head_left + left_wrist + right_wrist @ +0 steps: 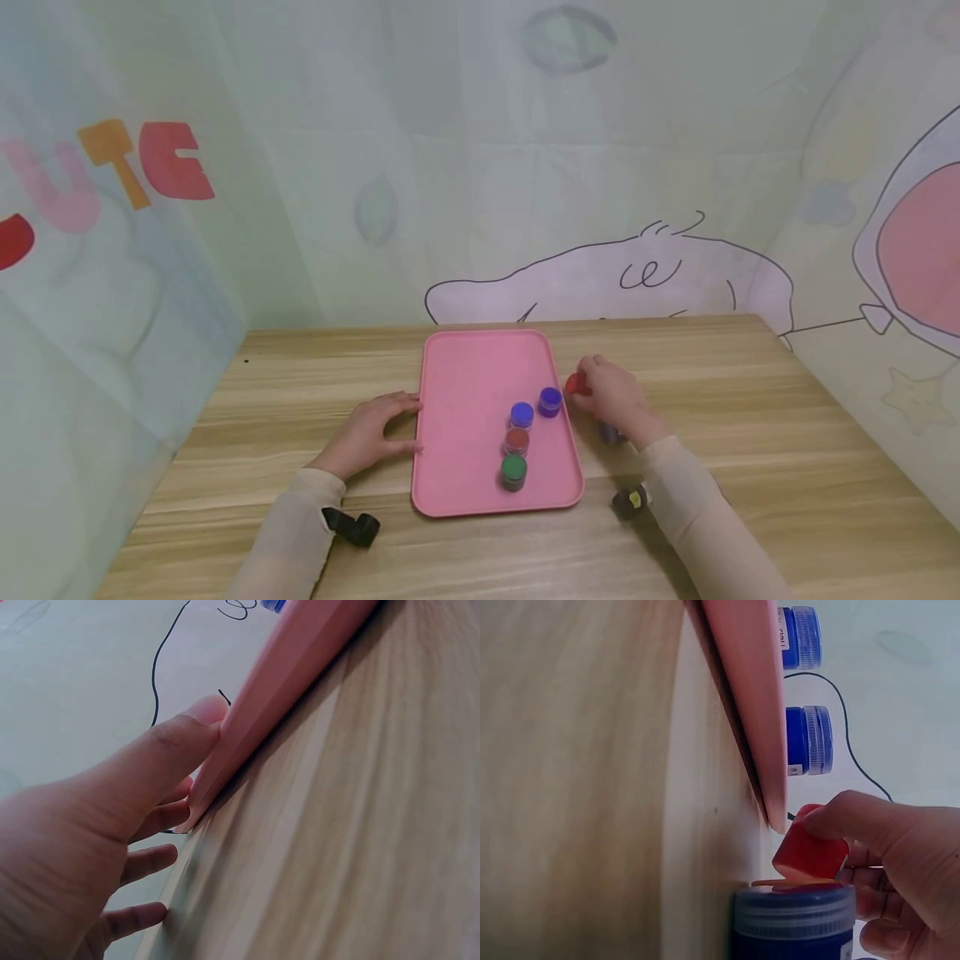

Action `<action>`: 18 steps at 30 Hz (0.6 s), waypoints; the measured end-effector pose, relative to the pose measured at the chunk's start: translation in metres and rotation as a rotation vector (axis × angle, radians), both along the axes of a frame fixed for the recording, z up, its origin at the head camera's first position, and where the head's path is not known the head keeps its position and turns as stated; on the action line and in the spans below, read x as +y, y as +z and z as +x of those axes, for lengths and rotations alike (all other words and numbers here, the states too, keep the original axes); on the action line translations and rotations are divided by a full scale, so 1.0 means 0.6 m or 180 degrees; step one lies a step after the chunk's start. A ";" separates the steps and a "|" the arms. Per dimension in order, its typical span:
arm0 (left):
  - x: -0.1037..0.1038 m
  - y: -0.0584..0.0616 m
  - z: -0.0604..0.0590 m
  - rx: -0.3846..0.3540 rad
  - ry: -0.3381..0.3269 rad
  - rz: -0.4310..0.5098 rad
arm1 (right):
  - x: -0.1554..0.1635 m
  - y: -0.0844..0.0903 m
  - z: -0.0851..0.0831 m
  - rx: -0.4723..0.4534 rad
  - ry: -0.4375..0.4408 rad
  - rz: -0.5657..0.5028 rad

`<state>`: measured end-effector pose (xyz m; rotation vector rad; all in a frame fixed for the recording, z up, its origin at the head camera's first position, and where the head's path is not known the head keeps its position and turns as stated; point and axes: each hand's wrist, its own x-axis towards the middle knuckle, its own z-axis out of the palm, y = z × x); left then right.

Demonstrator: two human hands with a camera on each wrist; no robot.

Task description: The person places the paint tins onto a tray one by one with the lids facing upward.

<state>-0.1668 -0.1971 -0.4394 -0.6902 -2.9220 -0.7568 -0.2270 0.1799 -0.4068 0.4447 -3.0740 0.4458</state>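
A pink tray (461, 375) lies on the table, with several small paint jars standing in its right half. These are a green jar (513, 472), a jar with a brownish-red top (517, 442), a blue jar (522, 415) and a darker blue jar (550, 402). My left hand (367, 429) rests at the tray's left rim, thumb and fingers extended and apart. Just beyond the right rim, my right hand (618, 398) pinches a small red jar (810, 851), tilted in the right wrist view. Fingers cover part of it. Near that hand stands a dark blue jar (791, 926) with a clear lid.
The wooden table (750, 433) runs back to a printed cloth (480, 167) hanging behind and at the sides. Black wrist cameras sit at the left sleeve (285, 533) and right sleeve (697, 500).
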 end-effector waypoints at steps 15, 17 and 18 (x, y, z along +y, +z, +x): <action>-0.001 -0.002 -0.001 0.0046 -0.0016 0.0016 | 0.005 0.017 0.030 0.0034 -0.0022 -0.0416; -0.001 -0.003 -0.001 0.0068 -0.0022 0.0027 | 0.005 0.018 0.035 0.0088 0.0027 -0.0441; -0.002 -0.003 -0.001 0.0075 -0.0025 0.0031 | 0.006 0.017 0.037 0.0105 0.0047 -0.0456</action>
